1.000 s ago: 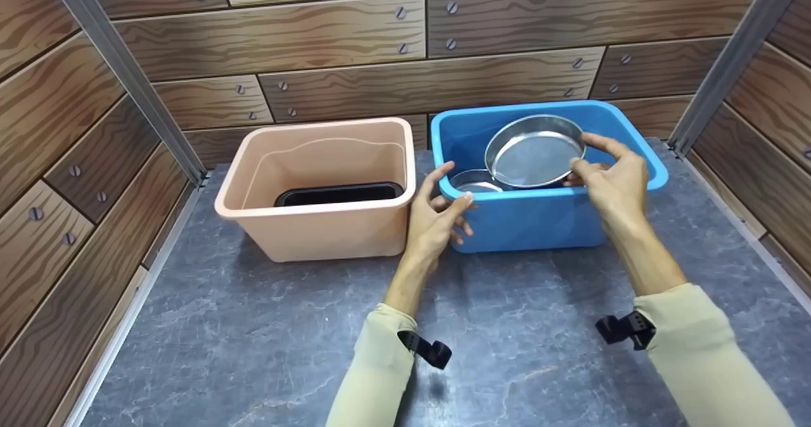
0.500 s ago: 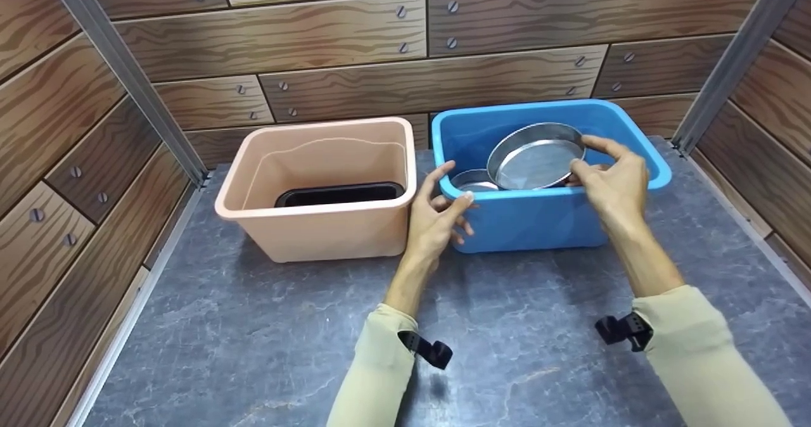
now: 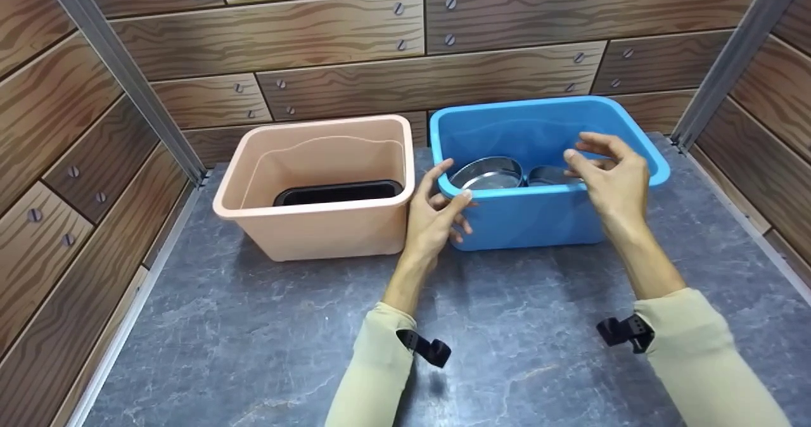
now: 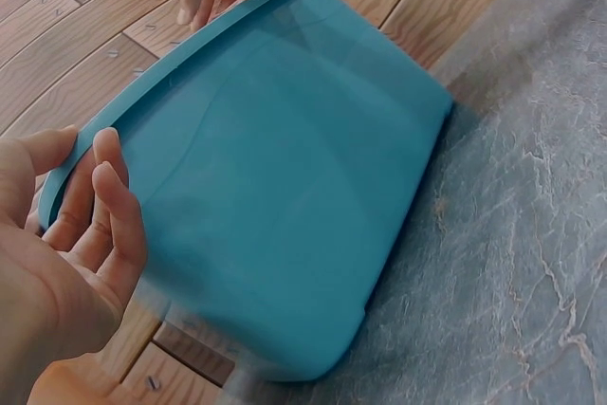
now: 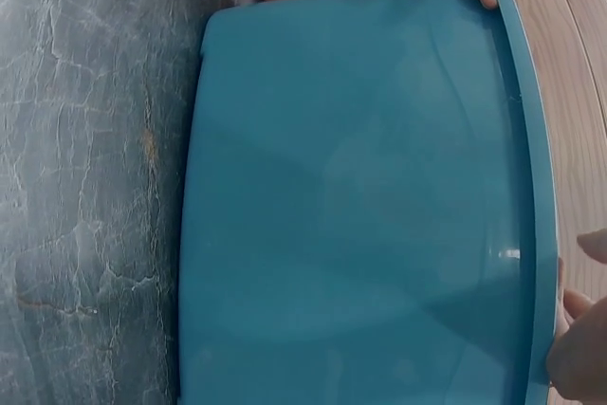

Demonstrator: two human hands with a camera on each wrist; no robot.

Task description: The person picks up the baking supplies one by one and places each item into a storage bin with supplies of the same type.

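Observation:
My left hand (image 3: 431, 215) pinches the front left corner of the blue plastic bin (image 3: 526, 221), its thumb and fingers either side of the rim, as the left wrist view shows. Inside the bin lies a round metal cake pan (image 3: 489, 175), tilted against the left end. Beside it to the right shows part of a second metal pan (image 3: 550, 175); the front wall hides the lower parts of both. Over the bin's front right rim hangs my right hand (image 3: 611, 173), fingers loosely bent with nothing between them. In the right wrist view its fingertips appear at the rim.
A peach plastic bin (image 3: 317, 234) stands close on the left, with a black pan or tray (image 3: 339, 192) inside. Both bins rest on a grey marbled table (image 3: 285, 351). Wood-patterned panels (image 3: 342, 34) enclose the back and sides.
My right hand has let go of the round pan it was holding tilted above the bin. That pan has dropped inside. My left hand has stayed on the rim.

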